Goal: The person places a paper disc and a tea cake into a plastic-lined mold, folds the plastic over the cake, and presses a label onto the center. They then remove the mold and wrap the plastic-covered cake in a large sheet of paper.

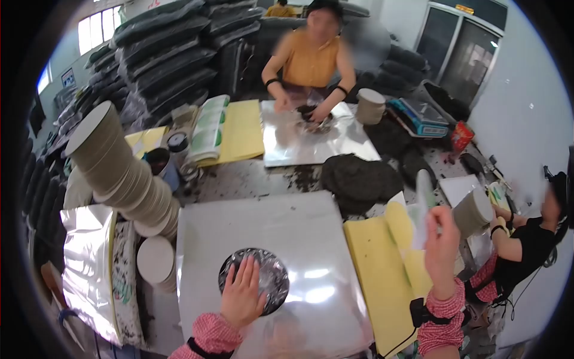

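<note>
My left hand (242, 294) lies flat, fingers stretched out, on a dark round cake (274, 281) in crinkled clear film. The cake rests on a shiny metal sheet (269, 221) in front of me. At the right, my right hand (441, 239) is raised with its fingers pinched on a thin paper sheet (424, 197). The paper is whitish and green with a yellow side, and it curls upward from a stack of yellow paper (373, 257). Part of the sheet is hidden behind my fingers.
Tall stacks of round grey discs (122, 173) and a silvery bag (89, 263) stand at the left. A dark crumbly heap (362, 179) lies beyond the metal sheet. One co-worker (311, 60) handles dark material opposite; another person (520, 245) works at the right.
</note>
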### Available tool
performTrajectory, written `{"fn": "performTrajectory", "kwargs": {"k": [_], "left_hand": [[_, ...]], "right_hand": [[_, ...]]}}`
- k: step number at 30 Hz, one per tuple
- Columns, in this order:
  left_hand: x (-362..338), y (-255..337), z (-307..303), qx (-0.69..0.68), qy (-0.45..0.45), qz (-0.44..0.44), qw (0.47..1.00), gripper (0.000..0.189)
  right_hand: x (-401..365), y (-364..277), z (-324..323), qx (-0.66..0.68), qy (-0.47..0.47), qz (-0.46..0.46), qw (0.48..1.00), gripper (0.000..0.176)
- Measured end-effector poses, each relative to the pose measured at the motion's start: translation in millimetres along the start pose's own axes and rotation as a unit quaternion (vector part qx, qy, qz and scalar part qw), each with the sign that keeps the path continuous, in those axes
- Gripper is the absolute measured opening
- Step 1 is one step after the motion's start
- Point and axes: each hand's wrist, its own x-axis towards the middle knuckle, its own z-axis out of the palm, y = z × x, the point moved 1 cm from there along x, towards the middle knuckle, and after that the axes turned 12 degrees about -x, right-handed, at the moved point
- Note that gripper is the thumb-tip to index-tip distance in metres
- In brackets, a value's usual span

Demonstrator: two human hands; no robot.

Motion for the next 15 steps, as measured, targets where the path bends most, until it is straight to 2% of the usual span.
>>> {"fn": "performTrajectory", "kwargs": {"k": [1,2,3,4,5,7,8,9,11,12,13,14,15], "left_hand": [[0,0,1,-0.005,0.015,0.004,1.000,0.074],[-3,3,1,-0.006,0.022,-0.004,1.000,0.074],[-4,7,-3,-0.010,0.054,-0.007,0.998,0.069],[-2,8,-6,-0.012,0.087,-0.011,0.996,0.064],[-1,4,-5,-0.009,0.101,-0.022,0.995,0.064],[-3,-7,6,-0.109,0.094,0.041,0.989,0.052],[-2,-11,12,-0.208,0.122,0.053,0.969,0.043],[-6,-12,14,-0.205,0.118,0.055,0.970,0.043],[-9,-12,13,-0.350,0.093,0.012,0.932,0.045],[-10,-13,16,-0.247,0.123,0.046,0.960,0.046],[-8,-14,15,-0.243,0.125,0.047,0.961,0.046],[-6,-10,8,-0.277,0.134,0.040,0.950,0.043],[-5,-6,5,-0.315,0.139,0.032,0.938,0.039]], "right_hand": [[-7,-17,9,0.093,-0.046,0.028,0.994,0.020],[-27,28,66,0.050,-0.097,-0.023,0.994,0.024],[-57,6,108,-0.115,-0.051,-0.181,0.975,0.038],[-90,-31,118,-0.057,-0.181,-0.151,0.970,0.053],[-112,-42,144,-0.044,-0.127,-0.259,0.957,0.038],[-124,-64,159,-0.009,-0.188,-0.369,0.910,0.038],[-127,-71,166,-0.003,-0.189,-0.368,0.911,0.038],[-127,-77,172,-0.028,-0.195,-0.375,0.906,0.035],[-123,-88,172,-0.055,-0.196,-0.380,0.902,0.033],[-121,-94,161,-0.057,-0.233,-0.355,0.904,0.033],[-115,-97,156,-0.058,-0.269,-0.332,0.902,0.033],[-107,-94,157,0.001,-0.305,-0.300,0.904,0.039],[-98,-98,163,0.001,-0.307,-0.299,0.903,0.039]]}}
